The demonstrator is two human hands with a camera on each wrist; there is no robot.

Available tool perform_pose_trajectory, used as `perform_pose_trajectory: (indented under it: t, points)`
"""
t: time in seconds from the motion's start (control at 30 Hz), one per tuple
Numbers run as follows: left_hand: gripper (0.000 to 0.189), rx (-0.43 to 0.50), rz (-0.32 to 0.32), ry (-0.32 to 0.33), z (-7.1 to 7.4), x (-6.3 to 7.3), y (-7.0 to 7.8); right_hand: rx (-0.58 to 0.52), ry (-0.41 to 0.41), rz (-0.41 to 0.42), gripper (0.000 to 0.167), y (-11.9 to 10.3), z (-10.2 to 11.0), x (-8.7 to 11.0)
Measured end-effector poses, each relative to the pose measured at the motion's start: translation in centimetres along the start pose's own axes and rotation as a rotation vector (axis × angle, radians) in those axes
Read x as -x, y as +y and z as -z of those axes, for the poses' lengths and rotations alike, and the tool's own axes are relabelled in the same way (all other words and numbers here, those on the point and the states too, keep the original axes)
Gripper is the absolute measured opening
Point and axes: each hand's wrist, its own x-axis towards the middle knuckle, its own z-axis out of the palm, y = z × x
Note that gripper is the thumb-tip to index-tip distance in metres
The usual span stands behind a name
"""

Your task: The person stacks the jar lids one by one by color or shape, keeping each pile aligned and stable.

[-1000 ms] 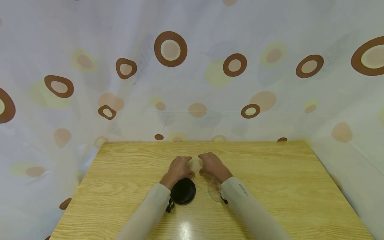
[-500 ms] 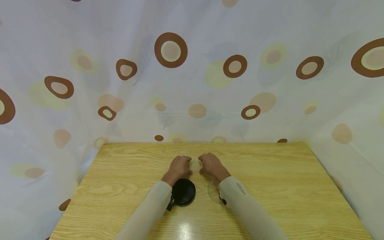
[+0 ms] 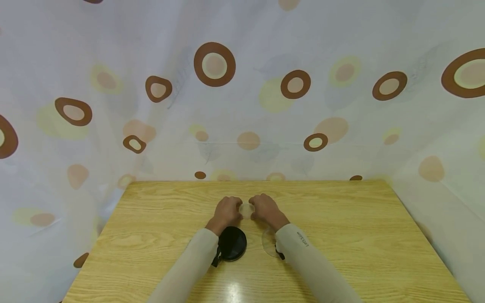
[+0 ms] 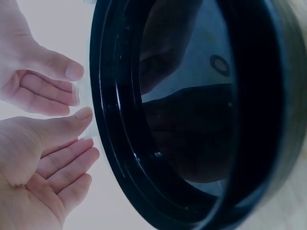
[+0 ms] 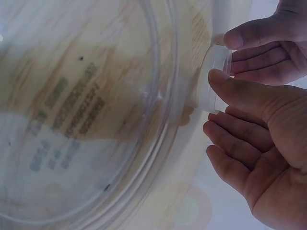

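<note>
A small translucent round cup is between my two hands on the wooden table. My left hand grips its left side with thumb and fingers, and my right hand grips its right side. In the right wrist view, the cup is tilted sideways in the picture, with a thumb at its rim. Just below my left wrist lies a black round dish, whose shiny inside fills the left wrist view. Partly under my right sleeve is a clear round lid with printed lettering.
The wooden tabletop spreads to both sides of the arms. A patterned cloth with brown rings hangs behind and beside it. Black straps show at the wrists.
The fingers of both hands have drawn in slightly around the cup. The black dish and clear lid stay in place; the head view has shifted a little.
</note>
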Motion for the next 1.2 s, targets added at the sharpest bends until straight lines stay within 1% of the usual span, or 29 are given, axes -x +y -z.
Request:
perform_pose_trajectory:
  t: [0.13,0.27,0.43,0.6,0.7,0.83,0.9,1.2]
  points:
    - [0.016,0.006,-0.019,0.017,0.1,0.1,0.0,-0.043,-0.001,0.007,0.034,0.0,0.1,0.2]
    - [0.017,0.016,-0.027,0.028,0.3,0.4,0.0,-0.087,-0.008,0.009,0.041,0.0,0.2,0.5]
    - [0.024,0.034,-0.018,0.013,0.5,0.7,-0.1,-0.109,-0.016,0.005,0.047,0.1,0.3,0.8]
    - [0.035,0.071,-0.016,0.005,0.9,1.1,0.4,-0.108,-0.005,0.026,0.047,0.2,0.7,1.5]
    - [0.039,0.07,-0.034,-0.001,1.0,1.3,0.6,-0.117,0.001,0.033,0.047,0.3,1.1,2.0]
    - [0.041,0.059,-0.058,-0.003,1.1,1.7,1.0,-0.141,0.006,0.034,0.049,0.4,1.5,2.7]
    - [0.041,0.058,-0.066,-0.002,1.3,1.8,1.2,-0.132,0.013,0.037,0.049,0.5,1.6,2.9]
    - [0.041,0.077,-0.062,-0.021,1.4,2.6,2.1,-0.154,0.045,0.045,0.049,0.6,1.9,4.4]
